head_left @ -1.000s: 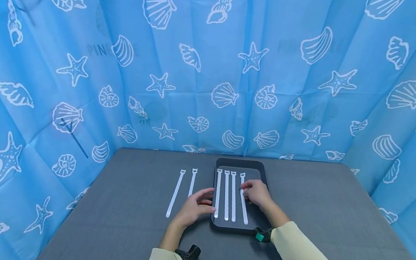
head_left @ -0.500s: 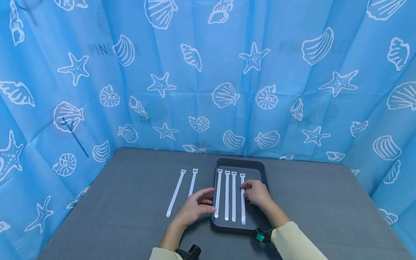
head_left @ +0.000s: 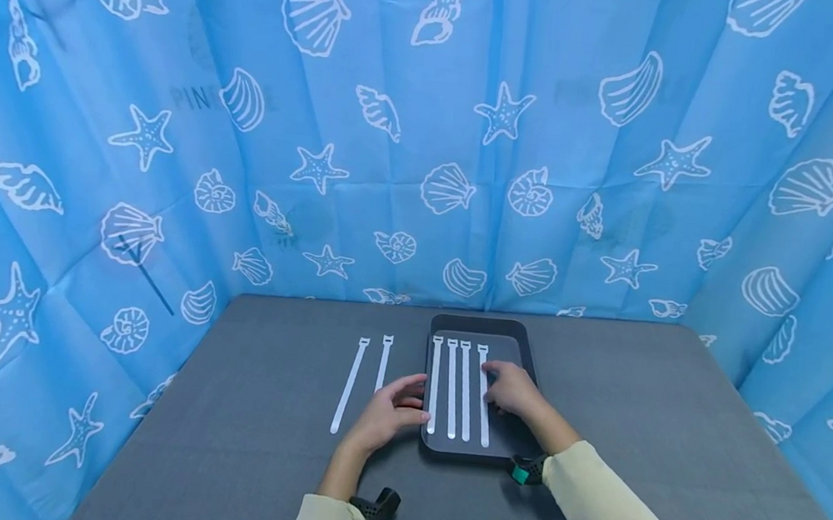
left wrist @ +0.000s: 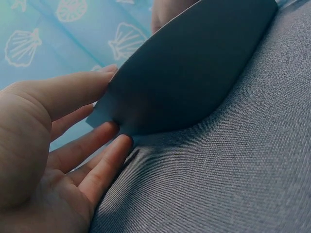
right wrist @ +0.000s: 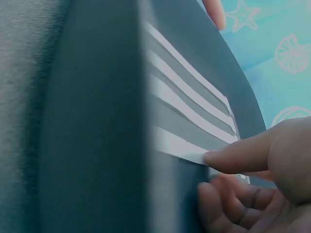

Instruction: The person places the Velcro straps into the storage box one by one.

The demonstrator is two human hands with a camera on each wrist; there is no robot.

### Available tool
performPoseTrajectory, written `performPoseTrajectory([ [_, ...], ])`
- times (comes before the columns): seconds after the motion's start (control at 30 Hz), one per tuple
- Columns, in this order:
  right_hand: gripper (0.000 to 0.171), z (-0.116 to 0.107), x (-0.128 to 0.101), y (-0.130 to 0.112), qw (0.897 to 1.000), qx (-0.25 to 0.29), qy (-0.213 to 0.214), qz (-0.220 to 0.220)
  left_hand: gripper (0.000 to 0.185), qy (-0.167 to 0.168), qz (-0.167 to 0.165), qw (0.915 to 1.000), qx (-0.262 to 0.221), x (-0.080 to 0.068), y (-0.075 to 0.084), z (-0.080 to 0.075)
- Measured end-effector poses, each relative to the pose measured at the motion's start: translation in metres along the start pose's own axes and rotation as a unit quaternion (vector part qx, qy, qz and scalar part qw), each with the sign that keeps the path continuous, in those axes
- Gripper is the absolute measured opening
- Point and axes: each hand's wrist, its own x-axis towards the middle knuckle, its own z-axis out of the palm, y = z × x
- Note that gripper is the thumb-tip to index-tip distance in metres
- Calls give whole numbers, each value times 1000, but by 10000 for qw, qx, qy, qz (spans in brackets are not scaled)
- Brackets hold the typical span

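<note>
A dark grey rectangular tray (head_left: pixel 481 326) lies on the table with several white slotted cable straps inside, side by side lengthwise. My left hand (head_left: pixel 385 416) holds the tray's left wall. In the left wrist view its thumb (left wrist: pixel 77 92) is at the rim and other fingers touch the outer wall. My right hand (head_left: pixel 513 388) reaches over the tray's right side and pinches the rightmost strap (head_left: pixel 484 430) between thumb and index finger. In the right wrist view the thumb (right wrist: pixel 243 154) touches that strap's edge; the other fingers are curled underneath.
Left of the tray, two more white straps (head_left: pixel 348 387) lie on the grey tablecloth (head_left: pixel 245 394), one partly behind the left hand. A blue curtain (head_left: pixel 399 124) with shell prints hangs behind the table and along both sides.
The rightmost strap's near end has swung left, bringing it closer to parallel with the others. My right fingers have shifted slightly at its edge. The left hand stays at the tray's wall.
</note>
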Motion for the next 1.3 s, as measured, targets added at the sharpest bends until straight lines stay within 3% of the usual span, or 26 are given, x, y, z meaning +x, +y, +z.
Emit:
performPoseTrajectory([
  [0.37,70,-13,12,-9,9932,276,-938,632,61,-16,-32,10000,-27,1,0,1],
  [0.8,70,-13,21,-11,9929,-91,-913,754,62,17,-127,9999,-33,1,1,1],
  [1.3,73,-15,17,-11,9941,85,-908,591,62,-6,-9,10000,-24,1,1,0],
])
